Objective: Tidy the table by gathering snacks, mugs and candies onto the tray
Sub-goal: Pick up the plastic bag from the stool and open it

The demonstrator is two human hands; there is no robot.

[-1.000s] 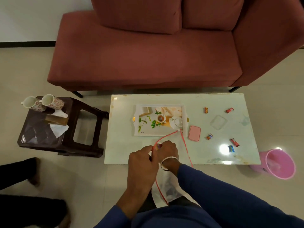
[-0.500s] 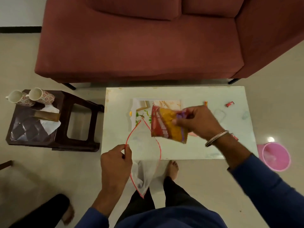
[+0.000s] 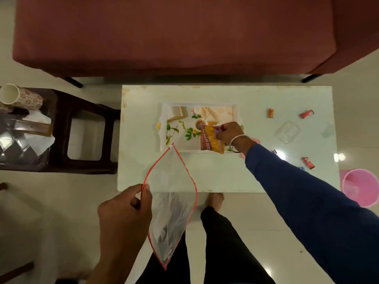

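My right hand grips the top of an orange and red snack packet and holds it over the right part of the printed white tray on the white table. My left hand pinches the red rim of a clear zip bag, which hangs open off the table's near edge with something dark inside it. Several small wrapped candies lie on the table's right side, among them an orange candy and two red candies. A floral mug lies on the dark side stool at left.
A red sofa runs behind the table. A clear plastic lid lies on the table's right side. A pink bucket stands on the floor right of the table. White tissues and a clear container sit on the stool. My legs stand below the table edge.
My right hand pulled the snack packet out of the zip bag and carried it forward over the tray. My left hand kept hold of the bag's rim, now hanging open.
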